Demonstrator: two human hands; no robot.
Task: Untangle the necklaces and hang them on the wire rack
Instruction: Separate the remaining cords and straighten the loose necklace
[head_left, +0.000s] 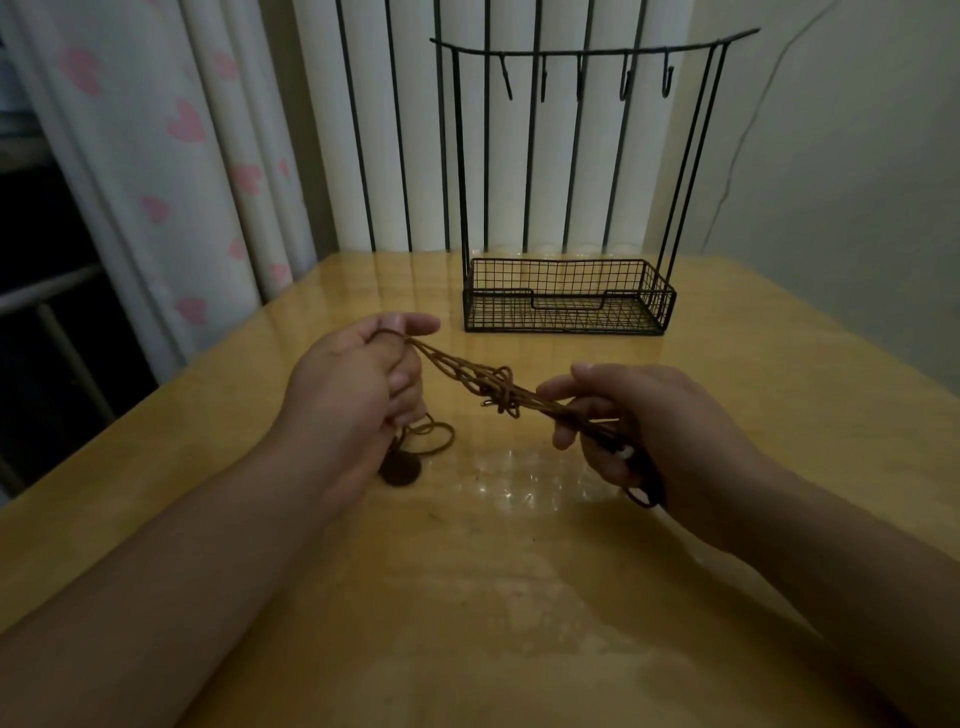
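Both hands pinch the soft, light brown cord necklaces (467, 382): left hand (353, 384), right hand (639, 421); grasp beside the knot between them.

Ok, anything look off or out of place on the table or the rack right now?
Only the cords: they are knotted together in a clump, stretched between the left hand and right hand. The wire rack stands upright on the table, its hooks bare. Nothing is spilled or broken.
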